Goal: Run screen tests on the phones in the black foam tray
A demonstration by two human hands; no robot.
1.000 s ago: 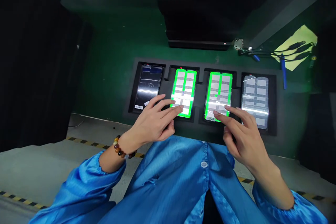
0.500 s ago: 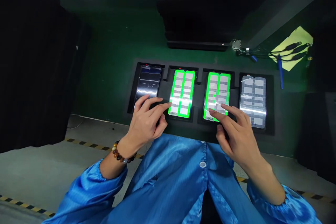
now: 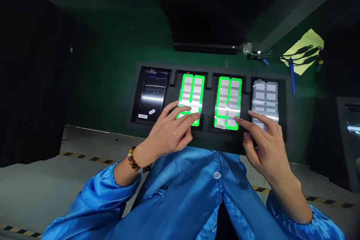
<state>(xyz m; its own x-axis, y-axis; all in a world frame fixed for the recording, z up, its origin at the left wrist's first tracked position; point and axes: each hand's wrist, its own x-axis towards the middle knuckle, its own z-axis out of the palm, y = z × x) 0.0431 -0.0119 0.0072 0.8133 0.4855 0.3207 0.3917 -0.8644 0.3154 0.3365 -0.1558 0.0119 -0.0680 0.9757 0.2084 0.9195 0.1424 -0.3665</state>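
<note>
Several smartphones lie face up in a row in the recesses of a black tray (image 3: 209, 101). The leftmost smartphone (image 3: 153, 92) has a dark screen with small white labels near its lower end. My left hand (image 3: 170, 129) is over the lower half of the second smartphone (image 3: 192, 88), fingers spread, the index fingertip at its lower right. The third smartphone (image 3: 228, 93) shows the same green and grey grid; my right hand (image 3: 266, 138) has its index fingertip at its right edge. Another finger is over the rightmost smartphone (image 3: 264, 93), whose grid is grey. Neither hand grips anything.
Black cables (image 3: 306, 54) lie on a yellow sheet (image 3: 305, 37) at the back right, with a blue pen (image 3: 293, 77) beside them. A dark box-like housing (image 3: 205, 15) stands behind the tray. Dark curtains (image 3: 36, 82) hang at the left of the green table (image 3: 107, 82).
My left hand has moved right across the second smartphone, uncovering the labels on the leftmost one. My right hand has slid to the right edge of the third. The view has shifted slightly.
</note>
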